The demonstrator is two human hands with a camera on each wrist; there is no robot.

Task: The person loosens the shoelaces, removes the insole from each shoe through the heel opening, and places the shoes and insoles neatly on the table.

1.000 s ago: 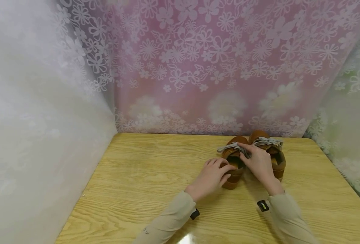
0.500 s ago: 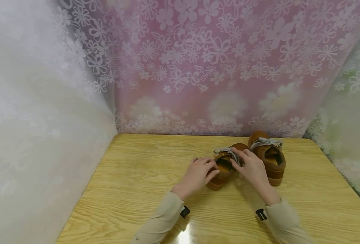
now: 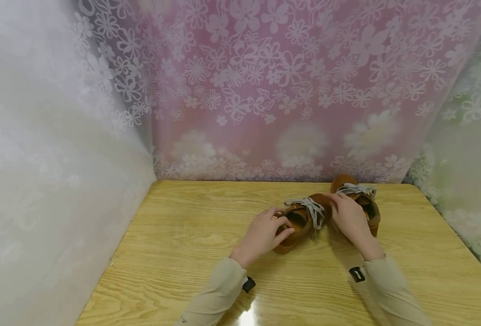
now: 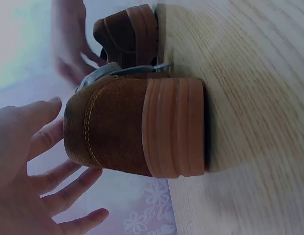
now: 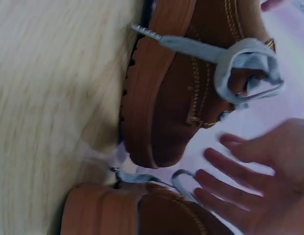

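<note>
A brown shoe (image 3: 291, 226) with grey laces (image 3: 311, 208) stands slanted on the wooden table, its toe turned right. My left hand (image 3: 258, 235) is at its heel collar; in the left wrist view the fingers are loosely extended beside the brown heel (image 4: 113, 127) and the thumb stands apart. To the right, a matching shoe (image 3: 372, 217) stands close to the first shoe's toe. My right hand (image 3: 350, 219) hovers between the two and partly hides the second shoe in the head view. Its spread fingers (image 5: 230, 166) hold nothing in the right wrist view.
The wooden table (image 3: 191, 253) stretches left and in front of the shoes. A pink floral curtain (image 3: 240, 90) hangs along its back edge. Pale sheets (image 3: 61, 158) border the left and right sides.
The first shoe has shifted left, its toe swinging right, with my left hand moving along. My right hand has left its laces and come over toward the second shoe, which stays in place.
</note>
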